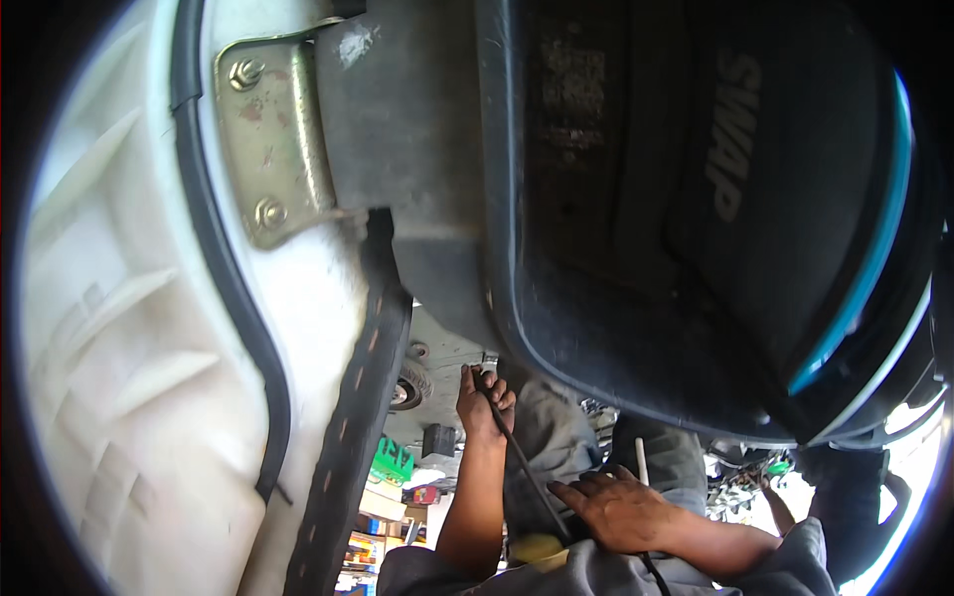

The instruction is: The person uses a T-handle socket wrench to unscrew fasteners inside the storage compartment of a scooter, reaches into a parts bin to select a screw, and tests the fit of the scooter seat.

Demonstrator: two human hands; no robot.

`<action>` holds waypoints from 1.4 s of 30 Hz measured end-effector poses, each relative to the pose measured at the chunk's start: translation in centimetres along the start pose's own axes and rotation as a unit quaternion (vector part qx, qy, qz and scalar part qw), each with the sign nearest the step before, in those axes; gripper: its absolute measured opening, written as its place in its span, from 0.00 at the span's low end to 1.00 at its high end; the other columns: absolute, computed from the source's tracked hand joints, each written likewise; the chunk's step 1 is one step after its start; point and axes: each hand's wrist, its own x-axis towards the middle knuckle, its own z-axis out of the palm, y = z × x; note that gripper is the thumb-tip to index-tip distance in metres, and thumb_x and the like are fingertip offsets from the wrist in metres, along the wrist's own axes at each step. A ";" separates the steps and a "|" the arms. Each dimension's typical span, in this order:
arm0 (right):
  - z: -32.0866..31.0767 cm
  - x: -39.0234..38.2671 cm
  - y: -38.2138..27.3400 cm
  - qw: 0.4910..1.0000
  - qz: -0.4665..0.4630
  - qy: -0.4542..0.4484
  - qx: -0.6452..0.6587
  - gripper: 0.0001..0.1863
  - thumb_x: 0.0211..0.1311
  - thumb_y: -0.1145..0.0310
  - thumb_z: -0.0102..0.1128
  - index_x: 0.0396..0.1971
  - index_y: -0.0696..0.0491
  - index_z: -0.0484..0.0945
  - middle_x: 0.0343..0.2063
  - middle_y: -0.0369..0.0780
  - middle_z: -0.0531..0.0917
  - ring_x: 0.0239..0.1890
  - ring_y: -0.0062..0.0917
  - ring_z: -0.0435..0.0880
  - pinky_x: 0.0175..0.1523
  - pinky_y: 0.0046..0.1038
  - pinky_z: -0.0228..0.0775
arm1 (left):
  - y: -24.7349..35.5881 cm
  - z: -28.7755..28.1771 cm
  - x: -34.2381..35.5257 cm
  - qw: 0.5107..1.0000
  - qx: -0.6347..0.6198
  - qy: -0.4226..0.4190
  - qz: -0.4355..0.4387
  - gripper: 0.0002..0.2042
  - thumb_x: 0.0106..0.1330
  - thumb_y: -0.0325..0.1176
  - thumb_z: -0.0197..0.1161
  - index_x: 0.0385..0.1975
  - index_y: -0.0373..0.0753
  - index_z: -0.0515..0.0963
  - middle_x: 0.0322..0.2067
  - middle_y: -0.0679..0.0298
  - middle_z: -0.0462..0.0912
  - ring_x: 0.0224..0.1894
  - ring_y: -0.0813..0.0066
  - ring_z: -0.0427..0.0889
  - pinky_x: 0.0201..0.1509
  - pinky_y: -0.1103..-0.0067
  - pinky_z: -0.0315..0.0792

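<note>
Dark panel filling upper right, bolted metal bracket at upper left, right hand palm-down at lower centre, its grip not determinable, black cable slanting through lower centre, left hand clenched around cable's upper portion, wheel beyond.

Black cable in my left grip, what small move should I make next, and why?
Perhaps close your right grip around the black cable to steady it: your left grip is curled around its upper part, while the right one's fingers look extended beside the lower stretch rather than wrapped around it. Whether they touch it, I can't tell.
</note>
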 end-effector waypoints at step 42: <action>-1.9 -0.4 -1.1 0.987 0.112 0.118 0.002 0.27 0.63 0.55 0.54 0.55 0.59 0.68 0.41 0.51 0.79 0.42 0.42 0.81 0.46 0.38 0.75 | 0.7 -1.4 -0.3 0.995 -0.042 0.060 0.065 0.11 0.70 0.50 0.52 0.30 0.53 0.70 0.21 0.75 0.72 0.18 0.82 0.70 0.21 0.82 0.63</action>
